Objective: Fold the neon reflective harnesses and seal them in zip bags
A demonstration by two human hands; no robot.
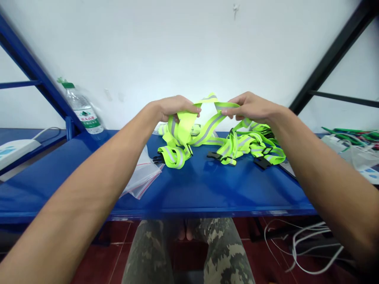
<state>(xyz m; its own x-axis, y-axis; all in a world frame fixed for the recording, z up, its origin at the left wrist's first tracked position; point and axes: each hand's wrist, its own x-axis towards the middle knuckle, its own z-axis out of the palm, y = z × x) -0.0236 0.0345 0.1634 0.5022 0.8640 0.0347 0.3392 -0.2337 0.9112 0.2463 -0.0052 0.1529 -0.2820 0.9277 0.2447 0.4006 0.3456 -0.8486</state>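
Between my two hands stretches a neon yellow-green reflective strap [209,128] with a grey stripe, lifted above the blue table. My left hand [177,108] pinches one part of it, and folds of the strap hang below that hand. At the other side, my right hand [247,107] grips the strap between thumb and fingers. Under the left hand lies a coiled strap end [174,157] with a black buckle [159,159]. A tangled heap of similar reflective straps [251,144] with black buckles rests below the right hand.
Clear zip bags [142,173] lie on the blue table [207,193], partly behind my left forearm. A water bottle [85,110] leans against the wall at the left. White power strips stand at both sides, with wires [355,138] at the right. White cables [310,244] loop below the table.
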